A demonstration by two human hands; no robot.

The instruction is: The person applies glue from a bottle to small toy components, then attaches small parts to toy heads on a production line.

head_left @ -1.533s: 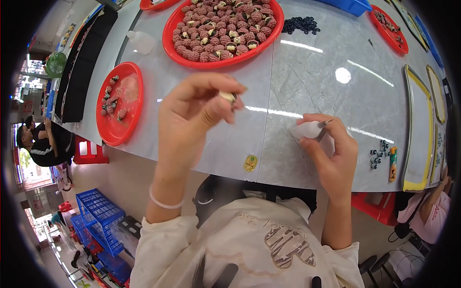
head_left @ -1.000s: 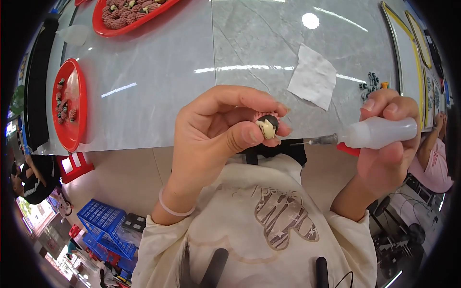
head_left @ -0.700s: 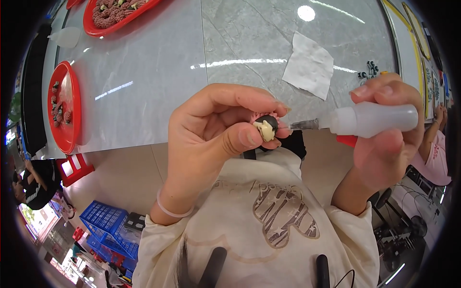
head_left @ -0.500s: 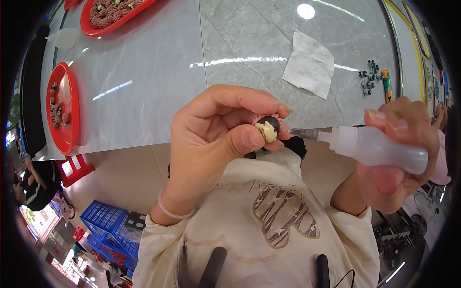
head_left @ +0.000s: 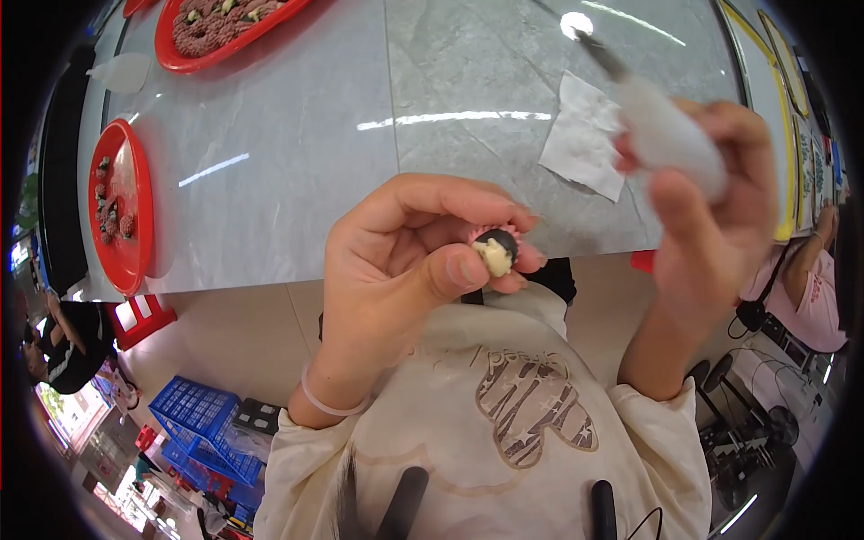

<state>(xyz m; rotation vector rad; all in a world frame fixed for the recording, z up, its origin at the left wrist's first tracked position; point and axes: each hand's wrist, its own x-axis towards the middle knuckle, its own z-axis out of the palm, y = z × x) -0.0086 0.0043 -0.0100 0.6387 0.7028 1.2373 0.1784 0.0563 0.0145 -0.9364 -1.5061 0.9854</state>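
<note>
My left hand [head_left: 409, 261] pinches a small round dark piece with a cream-coloured filling [head_left: 496, 253] between thumb and fingers, close to my chest. My right hand [head_left: 711, 216] grips a translucent squeeze bottle [head_left: 661, 130] with a thin dark nozzle, raised and tilted so the nozzle points up and to the left, away from the piece. The bottle is blurred by motion.
A grey stone-look table [head_left: 378, 135] spans the upper part. A white paper square [head_left: 587, 135] lies on it near my right hand. One red tray [head_left: 126, 216] with a few pieces sits at left, another red tray [head_left: 225, 31] heaped with pieces at top. A blue crate [head_left: 202, 432] stands on the floor.
My right hand has swung the squeeze bottle up and away from the piece, its nozzle turning from pointing left at the piece to pointing up. My left hand has stayed nearly still.
</note>
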